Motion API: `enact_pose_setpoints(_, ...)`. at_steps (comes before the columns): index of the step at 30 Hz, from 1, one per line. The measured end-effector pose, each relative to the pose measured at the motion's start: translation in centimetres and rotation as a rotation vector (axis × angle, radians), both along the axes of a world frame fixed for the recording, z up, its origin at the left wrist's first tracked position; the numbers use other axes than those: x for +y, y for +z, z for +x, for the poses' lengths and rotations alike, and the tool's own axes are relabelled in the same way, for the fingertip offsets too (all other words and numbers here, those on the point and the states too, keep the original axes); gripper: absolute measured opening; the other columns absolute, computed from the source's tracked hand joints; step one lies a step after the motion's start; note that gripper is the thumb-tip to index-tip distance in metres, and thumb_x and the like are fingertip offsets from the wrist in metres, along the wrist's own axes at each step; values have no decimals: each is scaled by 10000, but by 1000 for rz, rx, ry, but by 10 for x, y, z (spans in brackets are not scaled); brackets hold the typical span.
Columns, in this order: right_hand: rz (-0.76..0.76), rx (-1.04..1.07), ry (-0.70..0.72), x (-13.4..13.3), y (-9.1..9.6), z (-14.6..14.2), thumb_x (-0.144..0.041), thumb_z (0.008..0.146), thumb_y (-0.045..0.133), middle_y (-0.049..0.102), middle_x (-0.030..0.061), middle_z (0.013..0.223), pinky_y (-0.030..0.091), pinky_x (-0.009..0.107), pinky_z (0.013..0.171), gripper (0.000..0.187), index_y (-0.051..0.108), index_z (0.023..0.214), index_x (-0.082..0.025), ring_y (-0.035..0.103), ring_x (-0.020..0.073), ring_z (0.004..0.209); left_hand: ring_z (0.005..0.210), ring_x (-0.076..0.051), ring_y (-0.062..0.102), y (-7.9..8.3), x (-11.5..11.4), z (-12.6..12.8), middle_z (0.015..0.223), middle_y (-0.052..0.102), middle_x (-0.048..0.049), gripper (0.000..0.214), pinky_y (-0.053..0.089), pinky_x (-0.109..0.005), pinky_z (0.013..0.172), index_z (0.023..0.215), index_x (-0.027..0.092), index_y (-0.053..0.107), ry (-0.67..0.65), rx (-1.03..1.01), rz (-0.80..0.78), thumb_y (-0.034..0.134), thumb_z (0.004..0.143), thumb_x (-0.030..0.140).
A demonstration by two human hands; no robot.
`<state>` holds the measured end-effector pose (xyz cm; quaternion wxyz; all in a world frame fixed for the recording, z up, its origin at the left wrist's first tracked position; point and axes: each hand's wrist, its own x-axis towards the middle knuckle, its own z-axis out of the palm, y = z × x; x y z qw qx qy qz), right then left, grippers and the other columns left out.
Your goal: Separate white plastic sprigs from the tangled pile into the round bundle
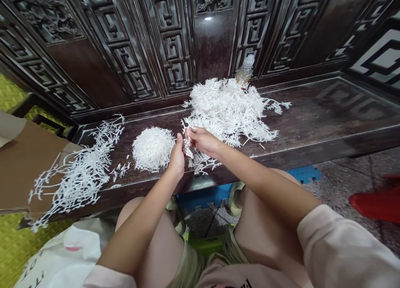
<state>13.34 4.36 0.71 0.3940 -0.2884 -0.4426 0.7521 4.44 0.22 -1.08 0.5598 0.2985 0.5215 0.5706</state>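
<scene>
The right hand pinches a white branching sprig in its fingertips; the left hand curls half-closed beside it, its hold hidden.

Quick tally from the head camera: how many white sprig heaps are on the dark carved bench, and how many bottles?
White branching sprig heaps: 4 (large loose heap, round dense clump, sprawling spread at left, small bunch below the right hand)
Translucent plastic bottle: 1
Total: 5
</scene>
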Motion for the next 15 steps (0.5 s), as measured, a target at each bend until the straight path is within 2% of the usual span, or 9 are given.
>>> enact_pose_setpoints(3, -14, -13, -6, -2, -1, -3, -237, 761, 509, 429, -48, 546, 345, 188, 533, 168, 446, 629, -157, 400, 53, 496, 908, -165, 549, -5, 2, -2, 901, 635, -46, 515, 380, -265, 823, 970, 184, 579, 5, 33, 18, 377, 729, 592)
enact_pose_setpoints(7, -9, -12, -15, -1, 0, -3, -218, 779, 474, 419, -47, 546, 351, 187, 541, 178, 429, 617, -160, 405, 55, 501, 746, -153, 567, -7, 2, -7, 781, 618, -58, 598, 421, -265, 661, 913, 170, 565, -19, 55, -29, 260, 729, 651)
enact_pose_setpoints(10, -22, 8, -43, 1, 1, 0, -171, 791, 423, 392, -47, 535, 344, 184, 527, 196, 404, 597, -164, 382, 57, 489, 622, -137, 538, -5, 1, -7, 708, 587, -58, 664, 393, -254, 529, 859, 160, 554, -42, 74, -83, 184, 709, 691)
enact_pose_setpoints(15, 17, -51, -40, 1, 2, 2, -163, 788, 391, 363, -44, 533, 281, 189, 456, 179, 412, 610, -167, 331, 67, 464, 609, -138, 527, 0, -2, 0, 699, 592, -56, 615, 387, -256, 525, 904, 160, 562, -25, 38, -48, 254, 724, 660)
